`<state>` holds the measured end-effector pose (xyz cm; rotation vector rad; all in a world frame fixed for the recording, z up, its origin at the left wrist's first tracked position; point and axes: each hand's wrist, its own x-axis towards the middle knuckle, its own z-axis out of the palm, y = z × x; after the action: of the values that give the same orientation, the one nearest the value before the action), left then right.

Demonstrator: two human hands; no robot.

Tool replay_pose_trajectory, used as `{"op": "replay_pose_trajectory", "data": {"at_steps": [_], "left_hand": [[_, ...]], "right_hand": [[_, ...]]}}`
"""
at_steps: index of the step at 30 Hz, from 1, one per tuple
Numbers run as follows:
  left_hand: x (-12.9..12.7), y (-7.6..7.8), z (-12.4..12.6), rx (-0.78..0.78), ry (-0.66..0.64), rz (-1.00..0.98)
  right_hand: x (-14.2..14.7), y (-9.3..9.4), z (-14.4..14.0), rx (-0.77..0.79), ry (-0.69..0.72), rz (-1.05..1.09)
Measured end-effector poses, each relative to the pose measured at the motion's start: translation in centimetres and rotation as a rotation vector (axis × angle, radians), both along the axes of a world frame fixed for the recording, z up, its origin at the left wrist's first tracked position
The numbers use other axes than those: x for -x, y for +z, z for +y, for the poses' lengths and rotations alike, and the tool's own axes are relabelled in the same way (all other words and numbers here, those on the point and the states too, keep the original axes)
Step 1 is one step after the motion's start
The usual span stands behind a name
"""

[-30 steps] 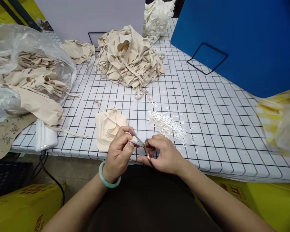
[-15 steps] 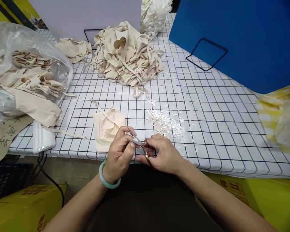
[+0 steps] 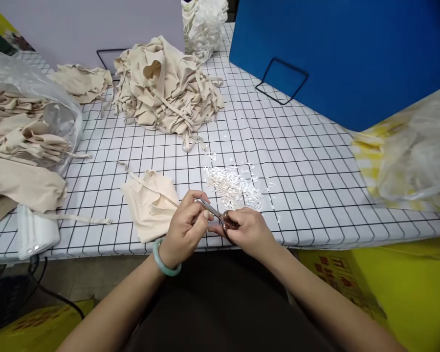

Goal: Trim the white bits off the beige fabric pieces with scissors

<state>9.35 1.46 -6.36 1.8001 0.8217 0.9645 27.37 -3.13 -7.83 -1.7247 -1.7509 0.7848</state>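
My right hand [image 3: 249,230] grips a pair of small scissors [image 3: 217,211] by the handles, with the blades together and pointing left. Their tips lie at the fingers of my left hand [image 3: 189,222], which wears a green bangle [image 3: 164,259] at the wrist. That hand is closed in a pinch, and a part of the beige garment [image 3: 150,208] runs up to it from the table. What exactly sits between its fingertips is mostly hidden. Just beyond the scissors lies a scatter of small white clippings [image 3: 238,188].
A heap of beige garments [image 3: 168,93] stands at the back. On the left, a clear plastic bag [image 3: 68,102] holds more, beside a white power strip [image 3: 38,232]. A blue board [image 3: 333,58] on a wire stand and a yellow-checked plastic bag [image 3: 407,156] are on the right.
The scissor blades have gone from apart to together. The beige garment has turned and stretched toward my left hand. The whole view has shifted to the right.
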Motion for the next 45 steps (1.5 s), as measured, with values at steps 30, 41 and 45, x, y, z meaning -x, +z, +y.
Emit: {"op": "replay_pose_trajectory", "data": {"at_steps": [30, 41, 45], "left_hand": [[9.2, -0.6, 9.1, -0.277, -0.057, 0.623], [10.1, 3.9, 7.1, 0.12, -0.114, 0.435], [11.4, 7.3, 5.1, 0.606, -0.288, 0.228]], "right_hand": [[9.7, -1.7, 7.2, -0.022, 0.01, 0.324], [7.8, 1.9, 10.3, 0.315, -0.031, 0.953], [8.0, 3.8, 10.2, 0.518, 0.104, 1.087]]}}
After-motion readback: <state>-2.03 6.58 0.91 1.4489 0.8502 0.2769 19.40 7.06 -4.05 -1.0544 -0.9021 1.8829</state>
